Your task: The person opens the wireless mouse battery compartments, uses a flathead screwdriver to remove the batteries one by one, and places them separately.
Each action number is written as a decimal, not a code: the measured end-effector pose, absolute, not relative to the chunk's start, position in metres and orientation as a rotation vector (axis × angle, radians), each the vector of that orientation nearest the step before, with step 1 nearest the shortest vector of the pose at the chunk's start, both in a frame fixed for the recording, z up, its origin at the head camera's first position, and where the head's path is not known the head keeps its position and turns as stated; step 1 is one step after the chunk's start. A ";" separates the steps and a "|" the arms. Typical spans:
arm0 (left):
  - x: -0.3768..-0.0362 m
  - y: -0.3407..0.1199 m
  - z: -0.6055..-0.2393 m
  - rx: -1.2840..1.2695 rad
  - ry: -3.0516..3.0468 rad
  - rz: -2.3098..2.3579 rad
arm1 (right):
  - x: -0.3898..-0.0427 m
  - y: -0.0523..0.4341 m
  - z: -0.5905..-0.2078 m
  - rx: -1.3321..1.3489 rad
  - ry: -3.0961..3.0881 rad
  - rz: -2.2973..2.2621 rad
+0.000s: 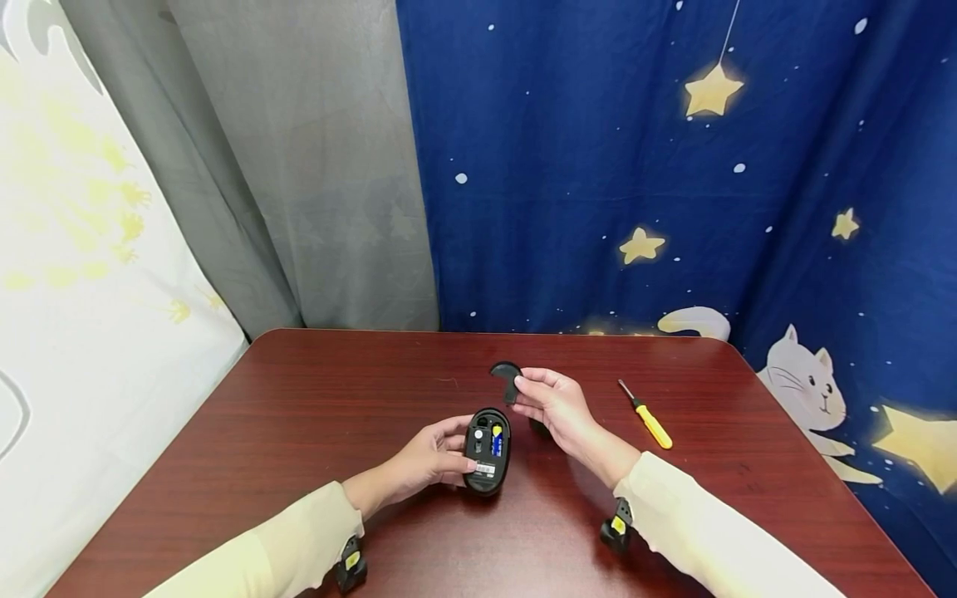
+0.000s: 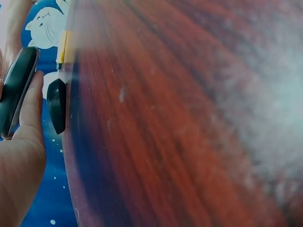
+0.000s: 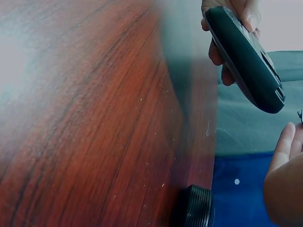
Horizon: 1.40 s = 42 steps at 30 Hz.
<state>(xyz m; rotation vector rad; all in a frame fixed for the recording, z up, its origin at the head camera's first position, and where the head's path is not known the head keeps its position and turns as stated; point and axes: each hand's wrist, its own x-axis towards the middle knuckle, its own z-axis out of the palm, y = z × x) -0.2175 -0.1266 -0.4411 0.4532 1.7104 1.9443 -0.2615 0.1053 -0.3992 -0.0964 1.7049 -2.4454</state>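
Head view shows your left hand (image 1: 437, 457) gripping a black mouse (image 1: 488, 458), raised above the table (image 1: 359, 399) with its underside toward you; a blue-and-yellow battery (image 1: 497, 440) sits exposed inside it. Your right hand (image 1: 557, 407) pinches a curved black cover (image 1: 511, 375) just beyond the mouse and to its right, apart from it. Farther right, a yellow-handled screwdriver (image 1: 652, 422) lies on the table, and a dark ridged object (image 3: 200, 206) rests near your right hand

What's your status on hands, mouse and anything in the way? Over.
Left hand holds mouse, underside showing. Right hand pinches cover, apart from mouse. Battery uncovered, unobstructed. Screwdriver aside on table.
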 end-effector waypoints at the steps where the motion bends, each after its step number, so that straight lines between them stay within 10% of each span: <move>1: -0.217 -0.127 -0.441 0.456 1.704 1.946 | -0.262 0.105 -0.399 -0.089 1.708 -2.453; 42: -0.207 -0.135 -0.446 0.415 1.651 1.991 | -0.288 0.056 -0.421 0.080 1.872 -2.341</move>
